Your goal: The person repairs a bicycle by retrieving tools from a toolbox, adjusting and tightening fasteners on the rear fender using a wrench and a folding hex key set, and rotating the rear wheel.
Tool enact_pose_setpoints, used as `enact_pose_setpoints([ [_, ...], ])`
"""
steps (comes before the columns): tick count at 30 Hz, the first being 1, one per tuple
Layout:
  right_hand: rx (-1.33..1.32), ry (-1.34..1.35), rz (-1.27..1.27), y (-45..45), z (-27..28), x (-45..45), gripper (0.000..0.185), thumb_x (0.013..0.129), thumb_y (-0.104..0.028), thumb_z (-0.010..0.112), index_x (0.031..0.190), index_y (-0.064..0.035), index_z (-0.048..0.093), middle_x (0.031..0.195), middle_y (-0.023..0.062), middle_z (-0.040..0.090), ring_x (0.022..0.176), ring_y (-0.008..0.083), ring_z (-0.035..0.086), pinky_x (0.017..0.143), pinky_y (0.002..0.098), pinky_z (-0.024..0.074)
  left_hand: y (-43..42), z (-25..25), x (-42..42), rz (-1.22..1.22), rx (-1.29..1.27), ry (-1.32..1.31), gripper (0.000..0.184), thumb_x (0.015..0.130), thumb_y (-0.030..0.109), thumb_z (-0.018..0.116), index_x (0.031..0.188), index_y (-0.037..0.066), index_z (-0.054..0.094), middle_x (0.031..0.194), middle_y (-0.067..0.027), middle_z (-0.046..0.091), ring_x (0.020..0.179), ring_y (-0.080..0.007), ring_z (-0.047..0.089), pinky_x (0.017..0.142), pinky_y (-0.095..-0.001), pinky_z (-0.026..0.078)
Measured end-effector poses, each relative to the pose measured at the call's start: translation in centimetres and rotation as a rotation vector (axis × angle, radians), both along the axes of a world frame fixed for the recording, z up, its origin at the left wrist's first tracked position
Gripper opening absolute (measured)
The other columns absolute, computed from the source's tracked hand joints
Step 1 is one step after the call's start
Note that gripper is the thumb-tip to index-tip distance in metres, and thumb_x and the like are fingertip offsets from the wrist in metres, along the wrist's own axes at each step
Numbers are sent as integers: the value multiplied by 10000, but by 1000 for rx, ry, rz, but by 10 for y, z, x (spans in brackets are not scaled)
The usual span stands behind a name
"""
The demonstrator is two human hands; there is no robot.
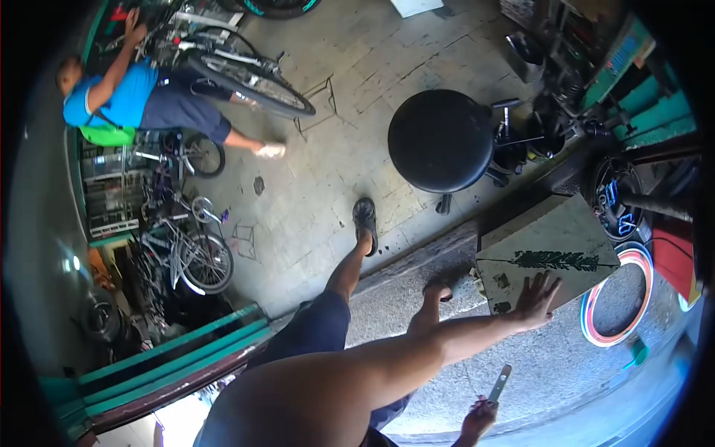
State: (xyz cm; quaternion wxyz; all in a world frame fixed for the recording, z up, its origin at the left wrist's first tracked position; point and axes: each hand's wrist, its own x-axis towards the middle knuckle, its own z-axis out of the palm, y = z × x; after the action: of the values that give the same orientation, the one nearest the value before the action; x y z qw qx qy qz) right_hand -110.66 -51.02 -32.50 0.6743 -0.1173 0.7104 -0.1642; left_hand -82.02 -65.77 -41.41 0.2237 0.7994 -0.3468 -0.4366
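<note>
My left hand (535, 302) lies flat with its fingers spread on the top of a worn, grey-green box (521, 231). Just beyond the fingertips, a jagged dark patch (557, 259) runs along the box top; I cannot tell whether it is paint, grease or an object. Lower in view, my right hand (480, 419) is closed around one end of a flat metal tool (500, 381). The free end points up and has a hole near its tip. The gripped end is hidden, so the exact kind of tool cannot be made out.
A round black stool (439, 140) stands beyond the box. Coloured wheel rims (620, 298) lie beside it, near a tub (617, 197) of small parts. A person in a blue shirt (141, 104) stands by a bicycle (253, 86). More bicycles (197, 261) line the left. A step edge (417, 261) crosses the floor.
</note>
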Motion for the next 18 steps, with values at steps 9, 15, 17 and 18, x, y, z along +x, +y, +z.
enact_pose_setpoints([
  [9,-258,-272,960,51,61,313,121,922,-57,475,995,-24,567,862,113,653,636,146,634,592,280,549,279,82,208,493,83,725,565,1031,533,388,1056,57,692,737,-78,615,757,-152,616,707,-326,498],
  [15,-1062,-420,1714,165,74,552,161,959,-127,562,1107,-63,575,866,203,669,794,433,671,629,451,536,435,130,331,1156,-278,778,290,993,299,544,949,33,650,875,-43,673,779,-134,648,652,-271,528],
  [17,-878,-324,1950,203,83,616,292,953,-158,587,1234,-93,544,926,189,679,848,442,660,708,499,535,468,133,387,1300,-247,610,253,983,249,538,937,25,647,884,-81,687,732,-159,644,606,-308,528],
  [18,-890,-295,1976,214,92,649,292,953,-158,587,1234,-93,544,926,189,679,848,442,660,708,499,535,484,148,419,1396,-218,706,230,973,227,535,931,23,633,816,-74,663,648,-173,614,575,-320,518],
])
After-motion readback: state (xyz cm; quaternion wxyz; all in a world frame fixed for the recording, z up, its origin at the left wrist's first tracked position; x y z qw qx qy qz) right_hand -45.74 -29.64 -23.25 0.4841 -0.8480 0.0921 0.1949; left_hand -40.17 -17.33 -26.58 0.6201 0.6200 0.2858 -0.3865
